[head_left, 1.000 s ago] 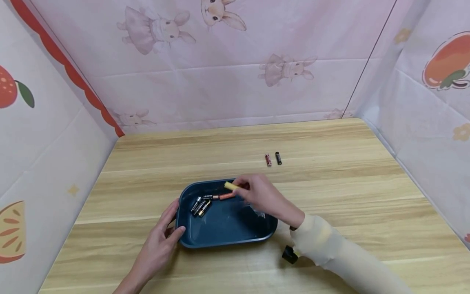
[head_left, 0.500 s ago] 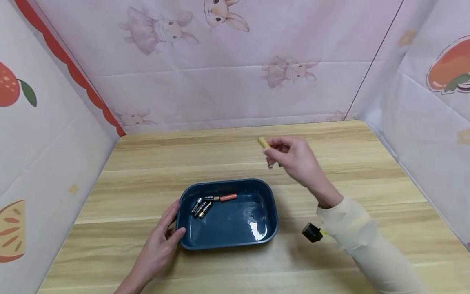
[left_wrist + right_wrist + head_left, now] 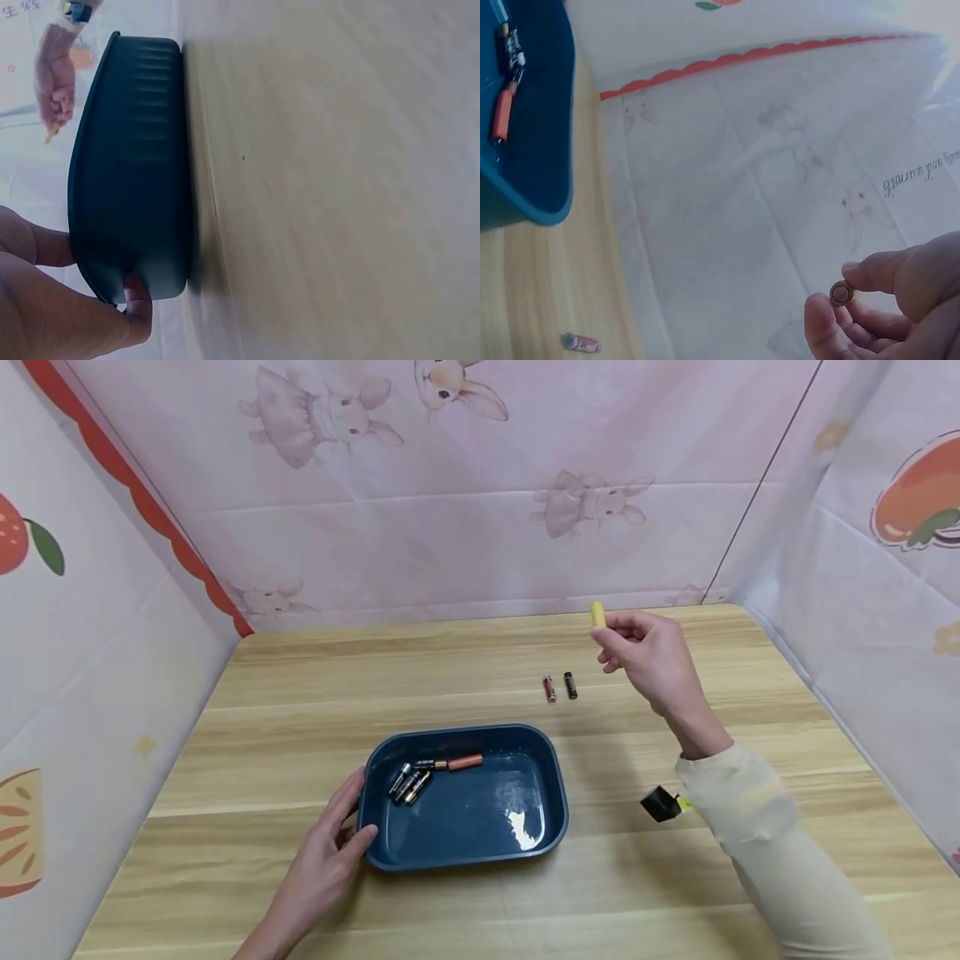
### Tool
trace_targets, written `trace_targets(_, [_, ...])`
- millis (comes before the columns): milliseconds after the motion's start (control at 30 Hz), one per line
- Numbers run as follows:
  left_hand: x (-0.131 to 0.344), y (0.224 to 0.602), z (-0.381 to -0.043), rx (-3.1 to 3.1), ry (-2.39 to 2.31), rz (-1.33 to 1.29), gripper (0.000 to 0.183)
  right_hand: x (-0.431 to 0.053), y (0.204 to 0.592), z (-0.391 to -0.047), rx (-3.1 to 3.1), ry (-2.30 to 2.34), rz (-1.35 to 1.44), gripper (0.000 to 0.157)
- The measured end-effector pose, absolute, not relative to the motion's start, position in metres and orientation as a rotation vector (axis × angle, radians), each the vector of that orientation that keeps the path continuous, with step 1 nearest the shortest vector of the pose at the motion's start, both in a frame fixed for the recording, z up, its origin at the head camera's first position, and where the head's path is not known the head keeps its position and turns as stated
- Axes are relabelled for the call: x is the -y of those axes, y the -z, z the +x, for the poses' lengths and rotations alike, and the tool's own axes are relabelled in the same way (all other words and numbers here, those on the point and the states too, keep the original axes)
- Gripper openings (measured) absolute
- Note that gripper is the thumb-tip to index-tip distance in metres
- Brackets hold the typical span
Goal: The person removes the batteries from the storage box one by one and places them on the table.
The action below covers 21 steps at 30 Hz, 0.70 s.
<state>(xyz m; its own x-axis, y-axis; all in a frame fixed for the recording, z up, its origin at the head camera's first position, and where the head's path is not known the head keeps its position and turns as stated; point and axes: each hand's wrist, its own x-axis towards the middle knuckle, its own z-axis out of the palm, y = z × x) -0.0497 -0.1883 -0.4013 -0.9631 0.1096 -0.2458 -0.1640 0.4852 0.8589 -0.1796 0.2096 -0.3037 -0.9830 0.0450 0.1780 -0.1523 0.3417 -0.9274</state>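
My right hand pinches a yellow battery between thumb and fingertips, raised above the far right part of the table. In the right wrist view the battery's round end faces the camera. My left hand grips the left end of a dark blue tray, thumb and fingers at its rim and wall. Inside the tray, several black-and-gold batteries lie at the left, and an orange battery lies by the back wall. A red battery and a black battery stand or lie side by side behind the tray; which, I cannot tell.
The wooden table has printed cloth walls on its left, back and right. A black wrist camera is attached under the right sleeve.
My right hand has lifted the yellow battery out from over the tray and carried it right and away, past the red and black batteries. The left hand and tray have stayed put.
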Motion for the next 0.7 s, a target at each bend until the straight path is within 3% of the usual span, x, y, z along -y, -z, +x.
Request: trace_targets(700, [0.188, 0.401, -0.05, -2.498, -1.445, -0.015, 0.071, -0.238, 0.391, -0.222, 2.573, -1.858, -0.441, 0.034])
